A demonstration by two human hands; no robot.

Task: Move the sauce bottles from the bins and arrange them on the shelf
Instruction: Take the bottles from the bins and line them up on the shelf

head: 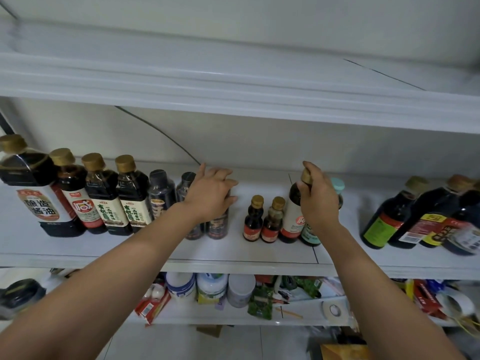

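Nearest to the camera, the left forearm (104, 281) and the right forearm (376, 281) are stretched forward and up to the middle shelf (259, 253), where the sauce bottles are already standing in a row.

The left hand (210, 193) is laid over the top of a black-sleeved bottle (219, 224). The thumb and the fingers (228, 181) are curled round its neck, so this bottle is held from above. The right hand (318, 201) is placed on a white-labelled sauce bottle (292, 216), and its gold cap (306, 176) is pinched between the fingertips.

Both bottles are upright on the shelf, with the long axis vertical, directly under the fingers. The white-labelled one is just beside a teal-capped bottle (337, 184) on its right and two small brown bottles (253, 219) on its left (whether they touch cannot be told). A bare strip of shelf is left between the black-sleeved bottle and the small ones.

A sideways shift into that strip seems to be the step in hand. The left hand is nearer to it. Because each bottle is held high, it could be tipped if pushed.
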